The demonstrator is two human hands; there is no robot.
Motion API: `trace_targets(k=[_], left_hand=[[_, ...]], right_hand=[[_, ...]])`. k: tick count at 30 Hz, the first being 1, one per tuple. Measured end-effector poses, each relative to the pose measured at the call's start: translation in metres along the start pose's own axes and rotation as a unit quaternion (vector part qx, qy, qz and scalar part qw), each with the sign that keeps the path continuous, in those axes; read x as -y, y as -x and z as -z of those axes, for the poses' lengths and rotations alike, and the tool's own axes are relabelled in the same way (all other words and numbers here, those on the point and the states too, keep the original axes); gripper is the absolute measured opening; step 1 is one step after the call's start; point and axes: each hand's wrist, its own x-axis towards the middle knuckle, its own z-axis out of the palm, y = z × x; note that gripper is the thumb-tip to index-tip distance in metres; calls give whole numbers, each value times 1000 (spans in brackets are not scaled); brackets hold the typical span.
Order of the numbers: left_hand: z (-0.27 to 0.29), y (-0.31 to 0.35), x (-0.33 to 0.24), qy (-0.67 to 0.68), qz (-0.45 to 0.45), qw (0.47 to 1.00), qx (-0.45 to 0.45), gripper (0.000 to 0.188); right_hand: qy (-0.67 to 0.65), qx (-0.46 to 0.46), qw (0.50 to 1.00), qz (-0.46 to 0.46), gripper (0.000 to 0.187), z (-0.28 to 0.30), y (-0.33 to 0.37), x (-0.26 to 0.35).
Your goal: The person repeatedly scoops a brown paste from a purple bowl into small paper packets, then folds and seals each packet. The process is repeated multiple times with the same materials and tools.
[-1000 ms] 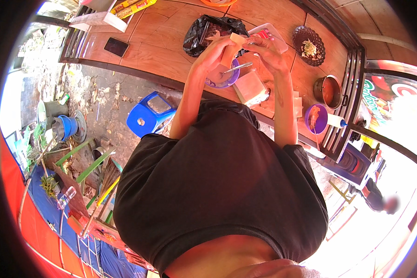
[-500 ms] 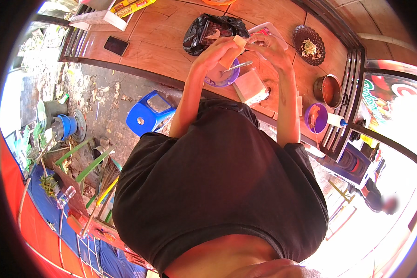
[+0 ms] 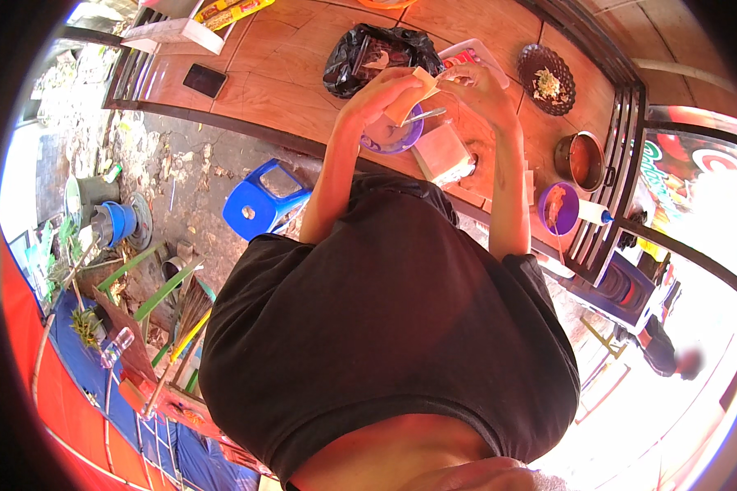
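Observation:
My left hand is closed on a folded, pale yellow wrapper sheet, held over a purple bowl. The fingers of my right hand are bent together at the sheet's upper right edge; whether they pinch it or something small is too fine to make out. A spoon leans in the bowl, which has a pale paste in it. Close by on the right lies a square stack of pale sheets. Beyond my hands are a black plastic bag and a white tray with a red-and-white packet.
On the tiled table are a phone, a brown woven plate with shredded food, a metal pot, a second purple bowl and a white bottle. A blue plastic stool stands on the floor to the left.
My right hand has shifted slightly, its fingers bent closer over the sheet's edge, and more of the red-and-white packet shows. The sheet has tilted a little in my left hand.

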Motion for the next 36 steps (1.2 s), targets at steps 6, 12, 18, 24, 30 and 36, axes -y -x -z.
trace_targets(k=[6, 12, 18, 24, 30, 36], left_hand=[[5, -8, 8, -76, -19, 996, 41, 31], [5, -8, 11, -146, -47, 988, 9, 28], [2, -9, 6, -218, -33, 975, -7, 24], [-4, -5, 2, -206, -47, 977, -30, 24], [-1, -4, 3, -211, -46, 976, -39, 26], [4, -8, 9, -194, -55, 979, -32, 24]], right_hand=[[14, -8, 1000, 6, 32, -1, 3, 3], [8, -49, 999, -23, 37, -9, 3, 8], [43, -21, 999, 7, 30, -7, 3, 4], [37, -81, 993, 73, 27, -14, -4, -5], [41, -99, 993, 57, 24, -19, -7, -6], [22, -74, 992, 103, 24, -15, -7, -3]])
